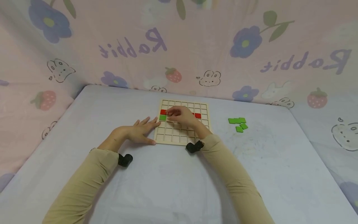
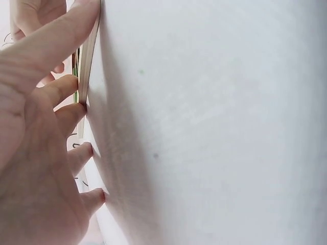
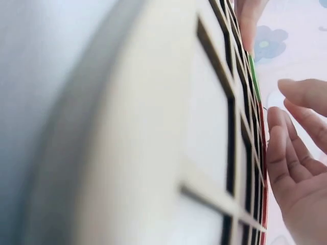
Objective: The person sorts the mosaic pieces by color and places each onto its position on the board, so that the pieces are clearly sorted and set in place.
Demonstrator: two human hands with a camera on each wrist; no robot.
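Note:
A wooden grid board (image 1: 168,139) lies on the white-covered table. My left hand (image 1: 139,133) has its fingers spread, with fingertips and thumb touching the board's left edge. Over the board's upper left part is my right hand (image 1: 182,115), close to a green tile (image 1: 162,118) set in the left column. Just beyond that tile sits a red tile (image 1: 163,112), and another red tile (image 1: 198,115) shows to the right of the hand; the row between is mostly covered. In the right wrist view the thumb and fingers of that hand (image 3: 296,163) stand apart, nothing seen between them.
Several loose green tiles (image 1: 237,121) lie on the table to the right of the board. A pink curtain (image 1: 184,46) printed with rabbits and flowers hangs behind and beside the table. Black wrist cameras (image 1: 125,160) sit at both sleeve cuffs.

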